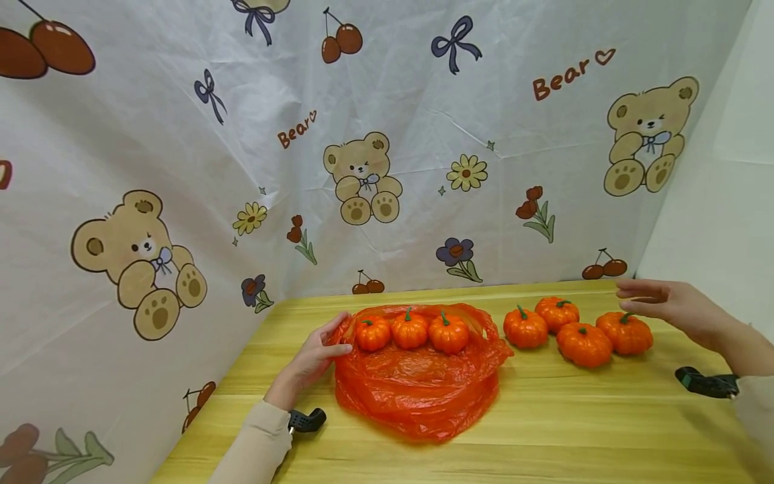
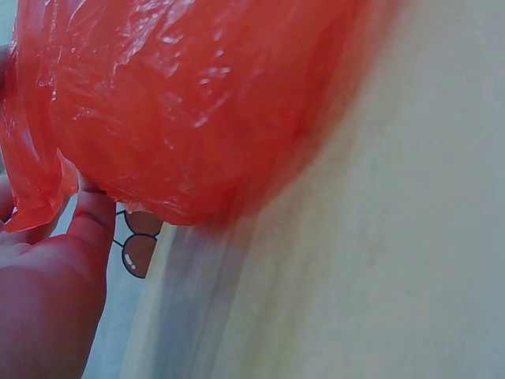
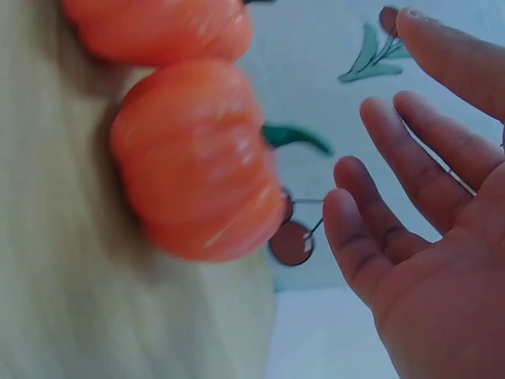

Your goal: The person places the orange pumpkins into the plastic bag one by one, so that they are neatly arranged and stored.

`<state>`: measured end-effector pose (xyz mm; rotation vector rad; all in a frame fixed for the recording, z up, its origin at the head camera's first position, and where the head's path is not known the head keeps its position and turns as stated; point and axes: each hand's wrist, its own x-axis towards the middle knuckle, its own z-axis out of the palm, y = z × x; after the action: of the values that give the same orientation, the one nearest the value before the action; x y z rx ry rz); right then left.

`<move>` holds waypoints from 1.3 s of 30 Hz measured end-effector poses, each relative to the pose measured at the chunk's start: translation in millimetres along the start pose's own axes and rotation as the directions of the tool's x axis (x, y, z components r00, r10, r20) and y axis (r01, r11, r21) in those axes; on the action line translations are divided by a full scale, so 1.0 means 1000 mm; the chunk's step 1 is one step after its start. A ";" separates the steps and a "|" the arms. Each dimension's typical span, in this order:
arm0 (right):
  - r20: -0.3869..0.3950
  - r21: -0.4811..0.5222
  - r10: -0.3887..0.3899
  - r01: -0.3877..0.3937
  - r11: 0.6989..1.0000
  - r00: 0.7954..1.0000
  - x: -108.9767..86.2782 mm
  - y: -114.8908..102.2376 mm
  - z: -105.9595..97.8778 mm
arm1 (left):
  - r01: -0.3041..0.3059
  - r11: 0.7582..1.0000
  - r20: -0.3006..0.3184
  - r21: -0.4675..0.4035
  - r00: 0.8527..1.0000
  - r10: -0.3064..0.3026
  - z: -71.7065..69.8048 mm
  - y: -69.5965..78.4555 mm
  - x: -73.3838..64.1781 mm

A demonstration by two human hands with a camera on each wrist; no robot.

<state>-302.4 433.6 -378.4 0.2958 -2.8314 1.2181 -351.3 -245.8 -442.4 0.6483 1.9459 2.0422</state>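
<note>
1. The left hand (image 1: pixel 313 356) has the left edge of the red bag (image 1: pixel 417 403) between thumb and bent fingers. The bag spreads out to that hand's right, its mouth open, with three pumpkins (image 1: pixel 410 331) in a row along the far side.
2. The right hand (image 1: pixel 686 312) holds nothing; its fingers are spread and gently curved, well away from the thumb. Just left of it and lower, the nearest pumpkin (image 1: pixel 625 335) sits on the table (image 1: pixel 574 417), its green stem (image 3: pixel 296 136) close to the fingertips but not touching.
3. Three more pumpkins (image 1: pixel 583 344) lie farther left of the right hand, between it and the bag.
4. The right hand would do best to come lower and span the ribbed sides — the stem looks a poor handle.
5. Neighbours sit close, so a wide sweep leftward could set them rolling.
6. For the left hand, a light, steady pinch suits this thin film — a tug could shift the bag.
</note>
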 end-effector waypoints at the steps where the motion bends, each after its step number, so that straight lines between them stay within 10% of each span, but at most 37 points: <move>1: 0.004 0.008 0.003 -0.003 1.000 1.000 0.000 0.003 0.001 | 0.001 1.000 -0.001 0.001 1.000 -0.001 0.000 0.000 0.000; 30: 0.118 0.192 0.029 -0.051 0.980 0.993 0.005 0.062 0.028 | 0.009 1.000 -0.014 0.016 1.000 -0.009 0.000 -0.001 -0.001; 39: 0.146 0.109 0.053 -0.069 0.992 0.988 0.007 0.062 0.028 | 0.007 1.000 -0.017 -0.006 1.000 -0.007 0.001 0.000 0.001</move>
<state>-320.0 454.1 -441.4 0.3150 -2.9151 1.4299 -351.5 -244.6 -442.2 0.6245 1.9480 2.0552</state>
